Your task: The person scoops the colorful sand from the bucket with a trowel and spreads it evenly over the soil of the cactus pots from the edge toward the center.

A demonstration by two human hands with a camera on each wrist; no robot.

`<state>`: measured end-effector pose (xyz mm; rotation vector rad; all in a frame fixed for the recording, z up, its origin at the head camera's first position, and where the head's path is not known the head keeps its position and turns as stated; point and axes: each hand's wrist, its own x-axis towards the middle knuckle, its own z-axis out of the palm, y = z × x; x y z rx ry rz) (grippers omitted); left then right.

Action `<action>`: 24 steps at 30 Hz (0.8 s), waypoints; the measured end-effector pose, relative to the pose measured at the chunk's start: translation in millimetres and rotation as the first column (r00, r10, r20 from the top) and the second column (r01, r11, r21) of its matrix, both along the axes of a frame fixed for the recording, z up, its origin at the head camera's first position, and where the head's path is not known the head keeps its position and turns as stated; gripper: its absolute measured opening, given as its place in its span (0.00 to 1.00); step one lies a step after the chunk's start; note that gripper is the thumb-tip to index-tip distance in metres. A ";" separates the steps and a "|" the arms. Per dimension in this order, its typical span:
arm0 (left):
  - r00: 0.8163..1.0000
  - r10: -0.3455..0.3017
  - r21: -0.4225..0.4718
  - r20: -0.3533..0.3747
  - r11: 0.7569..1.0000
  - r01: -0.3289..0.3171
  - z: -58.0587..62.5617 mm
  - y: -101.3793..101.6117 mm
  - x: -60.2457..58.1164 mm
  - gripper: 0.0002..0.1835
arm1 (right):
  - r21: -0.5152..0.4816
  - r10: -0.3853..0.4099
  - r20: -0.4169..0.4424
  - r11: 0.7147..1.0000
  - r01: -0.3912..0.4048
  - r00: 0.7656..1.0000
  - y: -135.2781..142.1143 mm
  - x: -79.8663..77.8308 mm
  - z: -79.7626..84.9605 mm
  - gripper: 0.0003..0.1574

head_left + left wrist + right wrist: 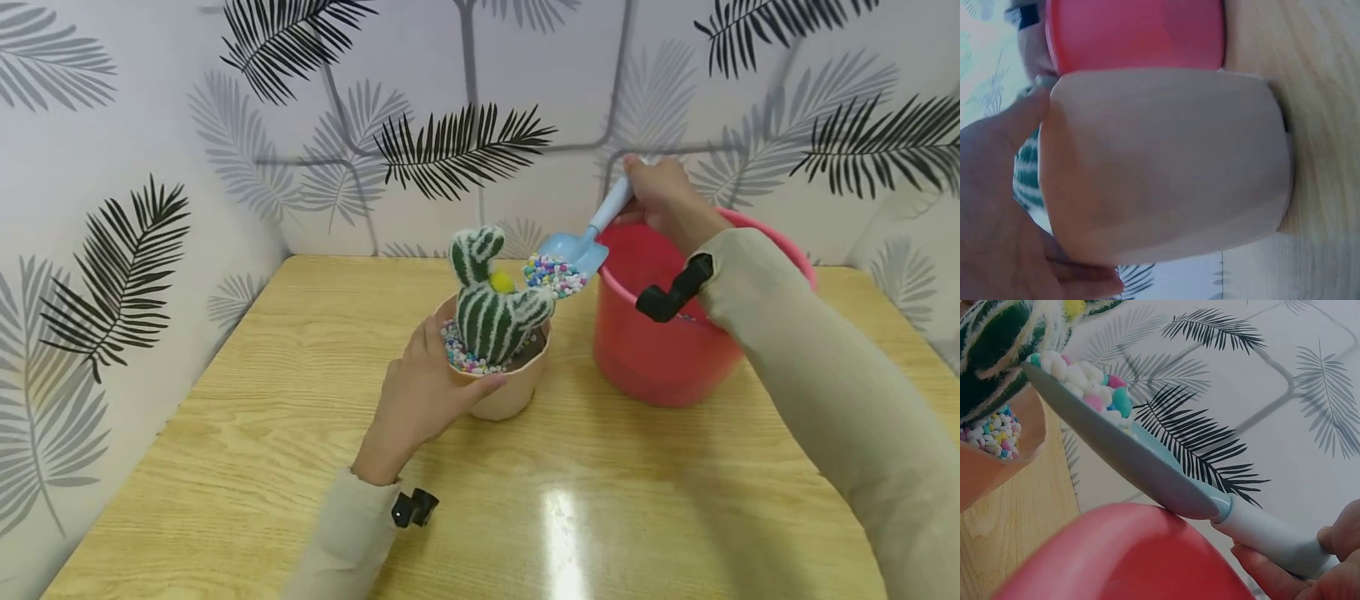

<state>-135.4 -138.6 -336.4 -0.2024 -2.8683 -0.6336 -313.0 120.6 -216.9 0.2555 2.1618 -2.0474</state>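
A peach flower pot (502,402) stands on the table with a green and white knitted cactus (487,321) in it, a yellow tuft on the cactus. Colourful pebbles (462,357) lie along the left of the pot; dark brown shows at the right. My left hand (422,390) grips the pot at its left side, thumb over the near rim. In my right hand (666,196) is the white handle of a small blue trowel (588,246). Its blade carries a heap of pebbles (1088,387) and slants down beside the cactus, above the pot's right side.
A red bucket (656,358) stands just right of the pot, under my right forearm. The wooden table (285,400) meets a wall (525,200) with a leaf pattern at the back. Black straps (414,507) with cameras sit on both wrists.
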 end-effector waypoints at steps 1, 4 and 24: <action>0.999 -0.035 0.026 0.014 0.999 0.034 0.8 -3.4 -2.4 0.59 | -0.002 -0.001 0.002 1.000 0.001 1.000 0.2 0.0 -0.7 0.35; 0.989 -0.130 0.099 0.066 0.987 0.123 1.9 -13.5 -12.0 0.61 | -0.005 -0.009 -0.008 1.000 0.009 1.000 0.0 0.0 -3.2 0.29; 1.000 -0.008 -0.040 0.005 0.999 0.008 0.6 0.9 -3.4 0.61 | 0.038 -0.018 -0.072 0.999 0.021 0.997 -16.8 4.3 -5.5 0.13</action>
